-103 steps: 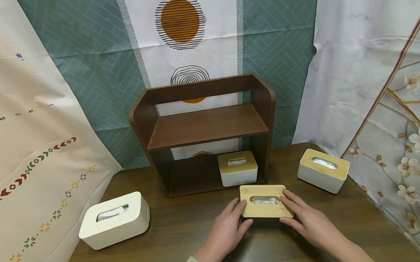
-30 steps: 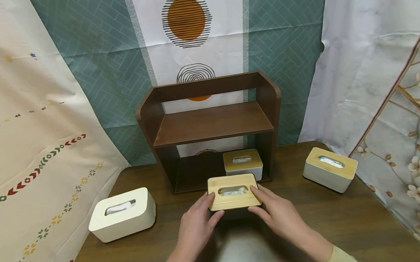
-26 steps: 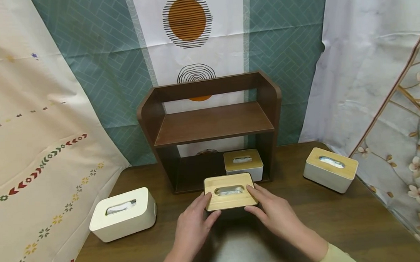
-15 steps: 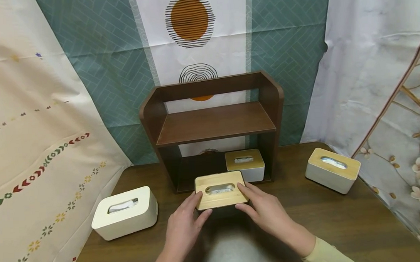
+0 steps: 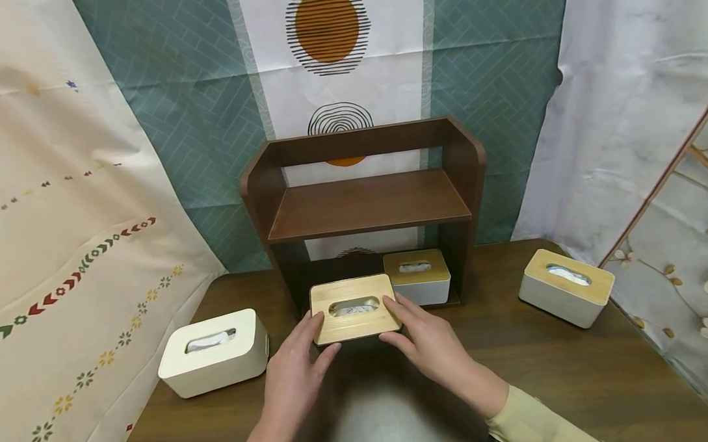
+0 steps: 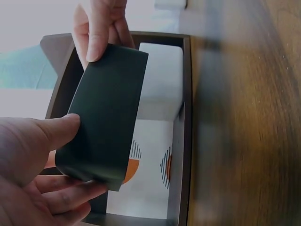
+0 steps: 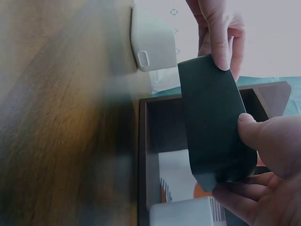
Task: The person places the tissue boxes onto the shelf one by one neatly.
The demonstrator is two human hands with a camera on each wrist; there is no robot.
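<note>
Both hands hold a tissue box (image 5: pixel 356 328) with a light bamboo lid and an oval slot, in front of the shelf's lower opening. Its dark green side (image 6: pixel 108 113) faces the viewer in the wrist views, and the box is raised off the table. My left hand (image 5: pixel 291 373) grips the left end, thumb on the near side and fingers along the end. On the opposite end, my right hand (image 5: pixel 431 338) grips in the same way, its index finger on the lid. White tissue shows inside the slot.
A brown two-tier shelf (image 5: pixel 371 204) stands at the back. On its lower tier, at the right, sits a white tissue box with a bamboo lid (image 5: pixel 421 291). An all-white tissue box (image 5: pixel 215 372) lies at left; another bamboo-lidded box (image 5: pixel 564 298) is at right. Patterned cloths hang around.
The dark tissue box has come up off the table and travelled left and toward the shelf in both hands. The other boxes stay put; the head view has shifted slightly.
</note>
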